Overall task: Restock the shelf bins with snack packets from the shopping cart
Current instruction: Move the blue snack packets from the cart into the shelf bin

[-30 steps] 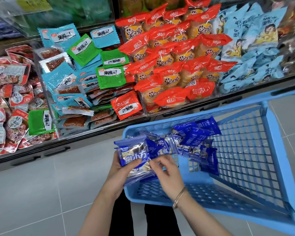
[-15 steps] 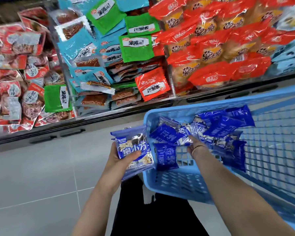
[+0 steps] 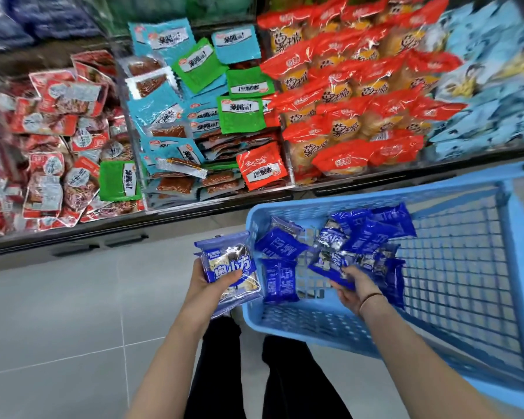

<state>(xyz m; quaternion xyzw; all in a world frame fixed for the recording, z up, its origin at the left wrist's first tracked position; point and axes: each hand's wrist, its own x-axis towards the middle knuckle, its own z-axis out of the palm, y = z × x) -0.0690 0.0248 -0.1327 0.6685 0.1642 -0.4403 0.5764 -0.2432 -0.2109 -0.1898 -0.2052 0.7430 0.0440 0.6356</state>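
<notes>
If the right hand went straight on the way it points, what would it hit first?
Probably the loose blue packets in the cart, just past the packet the right hand holds.

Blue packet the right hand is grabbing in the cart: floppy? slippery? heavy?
Probably floppy: the blue packet is thin, crinkled film, gripped by the right hand at one edge. Likely light: the left hand holds a whole stack of packets of similar kind unaided. Glossy wrap glints, so it may slip; flat, so unlikely to roll.
</notes>
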